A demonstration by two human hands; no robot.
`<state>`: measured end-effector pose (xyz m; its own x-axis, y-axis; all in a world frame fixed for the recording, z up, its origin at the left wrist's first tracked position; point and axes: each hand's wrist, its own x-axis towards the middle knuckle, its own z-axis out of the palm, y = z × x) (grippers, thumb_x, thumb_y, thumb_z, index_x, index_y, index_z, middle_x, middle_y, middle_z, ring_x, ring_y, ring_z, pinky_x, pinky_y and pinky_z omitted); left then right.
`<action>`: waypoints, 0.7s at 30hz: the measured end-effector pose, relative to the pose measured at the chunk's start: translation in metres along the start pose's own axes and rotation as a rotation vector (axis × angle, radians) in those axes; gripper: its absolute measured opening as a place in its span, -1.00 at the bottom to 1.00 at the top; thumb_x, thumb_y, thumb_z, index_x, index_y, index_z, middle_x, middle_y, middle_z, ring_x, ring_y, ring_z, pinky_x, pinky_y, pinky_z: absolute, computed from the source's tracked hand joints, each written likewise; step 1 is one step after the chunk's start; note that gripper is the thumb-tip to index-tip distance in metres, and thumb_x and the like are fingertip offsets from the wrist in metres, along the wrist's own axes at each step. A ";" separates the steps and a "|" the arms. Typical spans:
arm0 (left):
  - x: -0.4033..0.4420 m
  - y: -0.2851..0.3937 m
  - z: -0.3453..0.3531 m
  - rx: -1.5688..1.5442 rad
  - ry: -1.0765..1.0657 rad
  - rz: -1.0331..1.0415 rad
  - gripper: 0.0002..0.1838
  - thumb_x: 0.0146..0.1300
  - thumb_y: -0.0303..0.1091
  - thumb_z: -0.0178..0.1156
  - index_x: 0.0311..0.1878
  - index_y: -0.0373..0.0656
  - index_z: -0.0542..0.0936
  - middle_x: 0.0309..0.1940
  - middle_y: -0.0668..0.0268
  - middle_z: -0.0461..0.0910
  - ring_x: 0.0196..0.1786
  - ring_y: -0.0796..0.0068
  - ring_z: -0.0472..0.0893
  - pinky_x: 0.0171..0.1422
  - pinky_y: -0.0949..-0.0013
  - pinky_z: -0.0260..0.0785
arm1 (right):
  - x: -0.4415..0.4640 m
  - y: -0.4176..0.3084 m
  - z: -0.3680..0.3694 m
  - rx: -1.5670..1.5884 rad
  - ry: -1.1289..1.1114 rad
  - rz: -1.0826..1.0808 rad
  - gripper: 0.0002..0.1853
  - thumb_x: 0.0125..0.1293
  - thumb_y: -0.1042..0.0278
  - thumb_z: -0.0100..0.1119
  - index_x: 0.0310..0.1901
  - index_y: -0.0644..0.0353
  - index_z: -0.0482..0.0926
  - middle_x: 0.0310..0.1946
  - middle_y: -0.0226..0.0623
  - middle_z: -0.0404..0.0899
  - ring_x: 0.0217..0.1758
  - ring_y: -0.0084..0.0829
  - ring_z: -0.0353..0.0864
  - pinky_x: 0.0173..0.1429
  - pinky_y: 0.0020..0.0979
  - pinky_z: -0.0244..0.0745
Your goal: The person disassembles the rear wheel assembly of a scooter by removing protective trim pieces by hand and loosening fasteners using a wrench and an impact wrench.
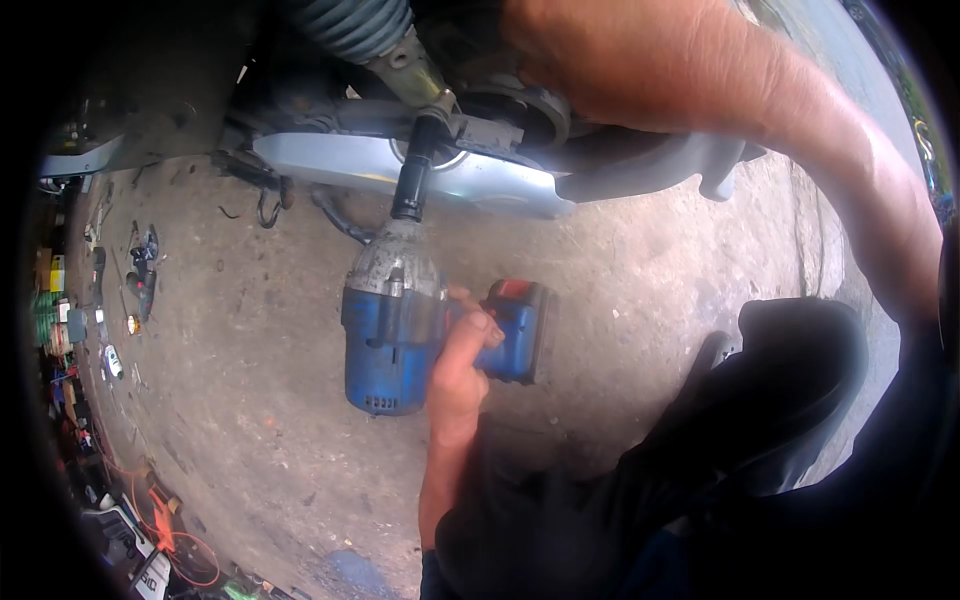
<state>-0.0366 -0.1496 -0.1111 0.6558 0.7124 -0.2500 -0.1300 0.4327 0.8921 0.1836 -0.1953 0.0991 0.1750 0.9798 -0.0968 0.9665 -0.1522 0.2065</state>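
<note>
While the wrench [385, 345] points up-frame, its long axis leans right (slightly).

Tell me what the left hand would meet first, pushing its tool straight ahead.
The metal mount below the ribbed spring: the black socket on the blue power tool in the left hand lines up with it and seems to touch it, though depth is unclear.

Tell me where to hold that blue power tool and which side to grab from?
On the blue power tool, probably the grip between its fat body and battery pack, coming from the bottom of the picture, as the left hand does. That part juts out sideways, so fingers can wrap around it. I'd keep off the black socket in front; it may spin.
</note>
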 end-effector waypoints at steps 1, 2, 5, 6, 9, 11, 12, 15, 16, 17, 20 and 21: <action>0.000 0.000 0.000 -0.006 -0.006 -0.010 -0.67 0.15 -0.54 0.05 0.01 -0.38 0.39 -0.59 0.21 0.47 -0.49 0.40 0.51 -0.23 0.30 0.45 | -0.002 -0.001 0.003 0.019 0.049 -0.022 -0.82 0.10 0.41 0.09 -0.39 0.29 0.66 -0.48 -0.02 0.66 -0.32 -0.02 0.69 -0.19 -0.12 0.59; 0.000 0.000 -0.001 -0.014 -0.012 -0.019 -0.67 0.15 -0.54 0.05 0.01 -0.38 0.39 -0.58 0.21 0.47 -0.49 0.40 0.51 -0.22 0.30 0.45 | -0.003 0.000 0.004 0.017 0.060 -0.027 -0.81 0.12 0.39 0.08 -0.38 0.29 0.66 -0.48 -0.02 0.66 -0.32 -0.02 0.69 -0.19 -0.12 0.59; 0.001 0.006 -0.001 0.003 -0.031 -0.022 -0.67 0.14 -0.56 0.06 0.01 -0.38 0.40 -0.54 0.23 0.49 -0.47 0.42 0.52 -0.20 0.31 0.45 | -0.002 -0.005 0.001 -0.020 0.031 0.035 -0.79 0.24 0.34 0.10 -0.33 0.28 0.66 -0.48 -0.05 0.66 -0.33 -0.05 0.70 -0.19 -0.15 0.59; -0.001 0.007 -0.001 0.015 -0.033 -0.020 -0.67 0.14 -0.57 0.07 0.00 -0.39 0.40 -0.53 0.23 0.49 -0.47 0.42 0.52 -0.19 0.32 0.44 | 0.000 -0.009 -0.001 -0.036 0.015 0.084 -0.80 0.26 0.33 0.12 -0.32 0.27 0.67 -0.48 -0.07 0.66 -0.33 -0.08 0.70 -0.18 -0.18 0.60; -0.005 0.006 0.000 0.138 0.034 -0.004 -0.68 0.13 -0.58 0.09 0.00 -0.38 0.41 -0.51 0.25 0.50 -0.44 0.44 0.52 -0.15 0.35 0.43 | 0.008 -0.026 0.001 -0.065 0.007 0.237 -0.85 0.27 0.34 0.21 -0.34 0.20 0.70 -0.47 -0.16 0.67 -0.31 -0.18 0.71 -0.14 -0.26 0.61; 0.000 -0.004 -0.009 0.157 -0.032 0.054 -0.69 0.15 -0.57 0.11 -0.01 -0.36 0.42 -0.51 0.27 0.50 -0.41 0.46 0.53 -0.12 0.37 0.41 | 0.007 -0.012 0.017 -0.097 0.024 0.204 -0.83 0.27 0.30 0.20 -0.34 0.19 0.70 -0.46 -0.16 0.67 -0.29 -0.15 0.71 -0.12 -0.24 0.61; 0.002 -0.006 -0.011 0.161 -0.057 0.073 -0.69 0.15 -0.57 0.11 -0.01 -0.36 0.42 -0.51 0.27 0.50 -0.41 0.46 0.53 -0.11 0.37 0.41 | 0.005 -0.009 0.016 -0.073 0.030 0.185 -0.86 0.20 0.35 0.19 -0.36 0.20 0.69 -0.44 -0.13 0.68 -0.27 -0.13 0.71 -0.12 -0.23 0.61; 0.000 -0.005 -0.013 0.047 -0.061 -0.006 -0.70 0.17 -0.56 0.11 -0.01 -0.35 0.42 -0.52 0.28 0.50 -0.43 0.47 0.53 -0.10 0.37 0.41 | 0.006 -0.006 0.011 -0.032 0.023 0.135 -0.89 0.08 0.46 0.18 -0.40 0.22 0.69 -0.39 -0.07 0.69 -0.24 -0.08 0.71 -0.12 -0.20 0.60; 0.001 -0.004 -0.012 -0.010 -0.054 -0.056 -0.71 0.18 -0.56 0.11 -0.01 -0.35 0.42 -0.53 0.28 0.50 -0.43 0.47 0.53 -0.10 0.37 0.41 | 0.007 -0.005 0.010 -0.034 0.012 0.136 -0.89 0.08 0.45 0.18 -0.40 0.21 0.69 -0.39 -0.08 0.69 -0.24 -0.08 0.71 -0.12 -0.20 0.60; 0.001 -0.004 -0.012 0.012 -0.049 -0.055 -0.71 0.18 -0.56 0.11 -0.01 -0.34 0.42 -0.53 0.27 0.50 -0.44 0.47 0.53 -0.10 0.36 0.41 | 0.007 -0.006 0.010 -0.030 0.001 0.136 -0.89 0.08 0.44 0.18 -0.40 0.21 0.69 -0.38 -0.08 0.69 -0.24 -0.09 0.71 -0.12 -0.20 0.60; 0.001 -0.001 -0.013 0.019 -0.036 -0.057 -0.71 0.18 -0.56 0.12 -0.01 -0.33 0.42 -0.52 0.27 0.51 -0.45 0.46 0.53 -0.11 0.35 0.42 | 0.007 -0.004 0.016 -0.038 0.020 0.119 -0.89 0.10 0.43 0.18 -0.41 0.21 0.68 -0.39 -0.08 0.69 -0.24 -0.09 0.71 -0.12 -0.21 0.60; 0.000 0.000 -0.012 -0.025 -0.033 -0.069 -0.70 0.18 -0.57 0.12 0.00 -0.33 0.43 -0.52 0.28 0.51 -0.45 0.46 0.53 -0.12 0.35 0.42 | 0.007 -0.005 0.016 -0.039 0.025 0.118 -0.89 0.10 0.43 0.18 -0.41 0.21 0.68 -0.39 -0.08 0.69 -0.24 -0.09 0.71 -0.12 -0.20 0.60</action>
<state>-0.0452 -0.1431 -0.1151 0.6882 0.6616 -0.2977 -0.1020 0.4945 0.8632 0.1827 -0.1900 0.0813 0.2819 0.9584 -0.0457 0.9314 -0.2618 0.2530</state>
